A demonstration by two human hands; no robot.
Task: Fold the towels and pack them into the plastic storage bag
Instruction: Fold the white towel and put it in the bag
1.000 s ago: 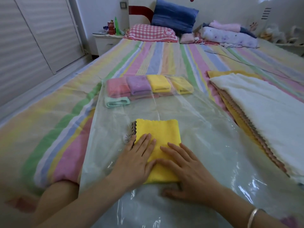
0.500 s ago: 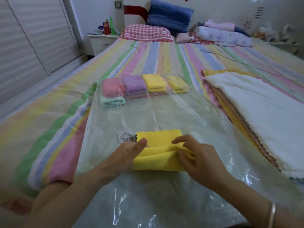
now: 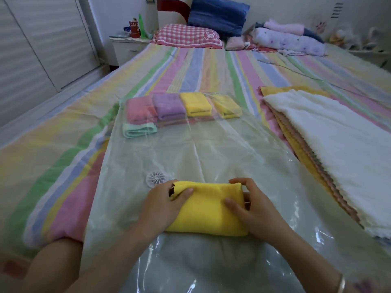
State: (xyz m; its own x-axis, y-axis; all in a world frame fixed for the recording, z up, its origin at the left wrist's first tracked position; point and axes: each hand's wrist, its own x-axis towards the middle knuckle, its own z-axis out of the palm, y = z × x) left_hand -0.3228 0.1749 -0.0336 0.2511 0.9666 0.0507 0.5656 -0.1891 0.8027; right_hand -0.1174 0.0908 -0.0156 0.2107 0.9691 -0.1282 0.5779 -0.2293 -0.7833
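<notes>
Whereas a second ago both palms lay flat on it, the yellow towel (image 3: 208,210) is now doubled toward the person into a thicker, narrower bundle. Half a second ago its far half was only being lifted over. The left grip (image 3: 164,205) pinches the left end, thumb on top and fingers curled round the layered edges. The right grip (image 3: 251,208) pinches the right end, thumb on top and fingers hooked over the far corner. The towel lies on top of the bag (image 3: 211,149), not inside it, just beside the white valve (image 3: 155,178).

At the bag's far end sit folded towels in a row: pink (image 3: 139,109), purple (image 3: 169,106), yellow (image 3: 196,103) and a second yellow (image 3: 228,106), with a mint one (image 3: 139,130) in front of the pink. The bag lies flat on the bed (image 3: 63,155). To its right lies a pile (image 3: 330,144) of unfolded towels, white on top.
</notes>
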